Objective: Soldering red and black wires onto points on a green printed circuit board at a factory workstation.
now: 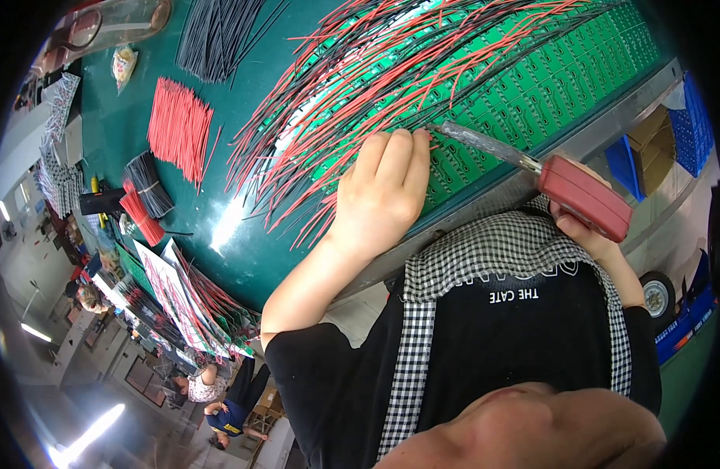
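Observation:
My right hand [576, 227] grips a soldering iron [585, 197] by its chunky red handle. The iron's grey barrel points left, its tip close to the fingertips of my left hand [385, 187]. That hand rests over the near edge of a green circuit-board panel [524, 109], its fingers bent and pressed together. What they pinch is hidden by the hand. Long red and black wires [360, 86] fan out across the panel, many running past my left hand toward the left.
Loose red wires [180, 129] and black wires [217, 35] lie left on the green tabletop [254, 270]. Smaller tied bundles sit nearer, beside stacked wired boards [184, 301]. A metal rail [610, 109] edges the table. Blue bins [690, 129] stand right; other people are lower left.

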The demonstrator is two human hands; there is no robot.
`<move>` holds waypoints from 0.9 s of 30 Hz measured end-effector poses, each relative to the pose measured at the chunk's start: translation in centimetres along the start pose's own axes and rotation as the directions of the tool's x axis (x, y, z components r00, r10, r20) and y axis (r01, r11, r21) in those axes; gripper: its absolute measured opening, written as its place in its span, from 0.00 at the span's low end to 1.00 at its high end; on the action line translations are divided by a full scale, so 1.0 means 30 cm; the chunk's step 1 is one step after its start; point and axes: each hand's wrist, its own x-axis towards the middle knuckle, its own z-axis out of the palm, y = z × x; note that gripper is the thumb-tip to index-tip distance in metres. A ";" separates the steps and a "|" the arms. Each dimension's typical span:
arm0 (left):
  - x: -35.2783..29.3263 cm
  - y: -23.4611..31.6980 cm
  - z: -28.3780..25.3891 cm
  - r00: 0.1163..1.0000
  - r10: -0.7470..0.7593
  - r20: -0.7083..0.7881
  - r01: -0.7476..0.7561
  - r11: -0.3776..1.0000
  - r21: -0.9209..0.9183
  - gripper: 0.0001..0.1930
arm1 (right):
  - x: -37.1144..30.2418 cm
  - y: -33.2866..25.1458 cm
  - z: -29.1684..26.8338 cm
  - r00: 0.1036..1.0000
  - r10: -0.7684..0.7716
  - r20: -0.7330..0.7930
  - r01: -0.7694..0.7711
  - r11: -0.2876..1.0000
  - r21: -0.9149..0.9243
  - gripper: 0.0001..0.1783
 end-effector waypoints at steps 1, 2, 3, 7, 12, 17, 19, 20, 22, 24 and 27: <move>-0.001 0.000 -0.001 1.000 -0.005 -0.001 0.005 1.000 -0.011 0.16 | -0.003 0.006 -0.002 1.000 0.000 0.000 0.000 1.000 -0.001 0.35; -0.003 0.000 -0.003 1.000 -0.005 -0.003 0.005 1.000 -0.011 0.16 | -0.008 0.014 -0.009 0.999 -0.013 0.031 0.014 0.999 -0.033 0.35; -0.004 0.001 -0.005 1.000 -0.005 -0.002 0.005 1.000 -0.001 0.16 | -0.011 0.017 -0.012 0.998 -0.024 0.063 0.028 0.997 -0.065 0.35; -0.004 0.001 -0.006 1.000 -0.006 -0.010 0.006 1.000 0.002 0.16 | -0.016 0.004 -0.016 0.998 0.040 0.057 -0.036 0.997 -0.072 0.34; -0.006 0.001 -0.002 1.000 -0.004 -0.017 0.004 1.000 0.024 0.16 | -0.024 0.010 -0.025 0.996 0.011 0.091 0.002 0.990 -0.142 0.33; -0.006 0.002 -0.001 1.000 0.002 -0.020 -0.001 0.999 0.032 0.16 | -0.024 0.005 -0.012 0.998 -0.016 0.055 0.022 0.993 -0.120 0.31; -0.008 0.000 -0.001 1.000 0.000 -0.021 0.000 1.000 0.014 0.16 | -0.022 0.003 -0.008 0.999 0.016 0.049 -0.011 0.995 -0.095 0.30; -0.008 -0.005 -0.002 1.000 0.001 -0.021 -0.001 1.000 0.014 0.16 | -0.016 -0.006 -0.004 0.999 0.005 0.048 0.000 0.993 -0.115 0.29; -0.010 -0.017 0.001 0.996 0.087 -0.005 -0.086 0.990 0.113 0.13 | -0.013 -0.012 -0.005 0.999 -0.005 0.046 0.011 0.991 -0.134 0.29; -0.010 -0.017 0.000 0.996 0.091 -0.013 -0.089 0.990 0.112 0.13 | -0.011 -0.012 -0.009 0.995 -0.026 0.097 0.042 0.986 -0.164 0.28; -0.012 -0.018 0.003 0.995 0.099 -0.026 -0.095 0.988 0.123 0.13 | -0.014 -0.011 -0.006 0.996 -0.050 0.076 0.062 0.986 -0.157 0.28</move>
